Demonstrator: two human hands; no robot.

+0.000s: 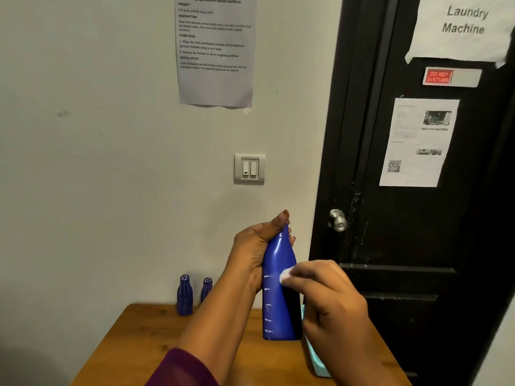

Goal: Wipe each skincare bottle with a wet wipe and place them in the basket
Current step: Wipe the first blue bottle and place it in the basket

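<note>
The blue bottle (278, 302) is held upright in front of us, over the near right part of the wooden table (139, 344). It appears lifted clear of the tabletop, though we cannot tell for certain whether its base touches. White streaks run down its left side. The left hand (256, 246) grips the bottle round the neck, fingers curled behind it and thumb raised past the top. The right hand (328, 291) pinches a small wad of wet wipe (284, 276) at its fingertips and presses it against the bottle's body at about mid-height. We judge the step in hand to be the wiping of this bottle, with the streaked left side not yet clean. The next move calls for drawing the wipe down over the streaks while the left hand turns the bottle to present each face. The hold at the neck must be firm, since wet plastic may slip. The pale teal basket (317, 363) lies at the table's right edge, just below the right hand and largely hidden by it; the bottle goes there once clean. A second bottle (184, 296) and a third bottle (206, 291) stand upright at the back of the table by the wall, both marked with white and, we judge, awaiting their turn. Beyond them are a light switch (249, 169), a printed sheet (216, 51) and a black door (418, 232).
</note>
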